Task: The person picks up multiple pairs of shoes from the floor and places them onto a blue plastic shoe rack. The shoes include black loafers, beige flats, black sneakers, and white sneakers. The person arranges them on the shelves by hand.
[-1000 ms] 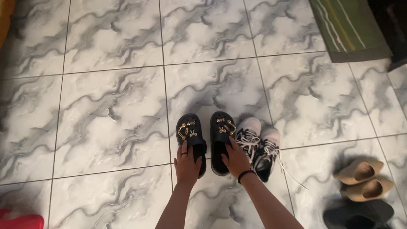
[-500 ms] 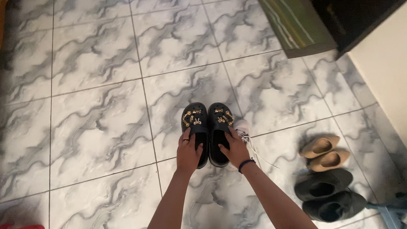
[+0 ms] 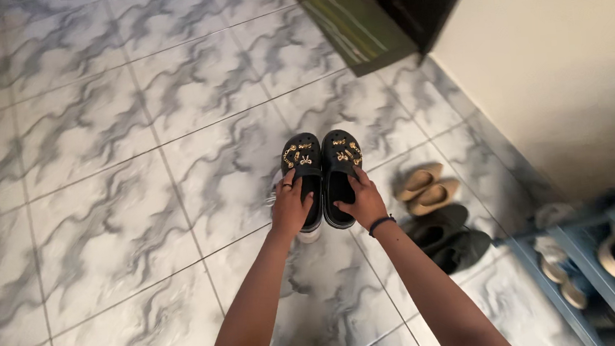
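Left hand (image 3: 290,207) gripped the heel of the left black clog (image 3: 303,175), fingers curled — right hand (image 3: 361,202) likewise clasped the right black clog (image 3: 342,174). Pair side by side above grey marbled floor (image 3: 100,176); beige flats (image 3: 424,189) at 3 o'clock.

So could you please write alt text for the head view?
Two hands, left hand and right hand, hold a pair of black clogs with gold charms above a marbled tile floor. Beige flats and dark shoes sit nearby.
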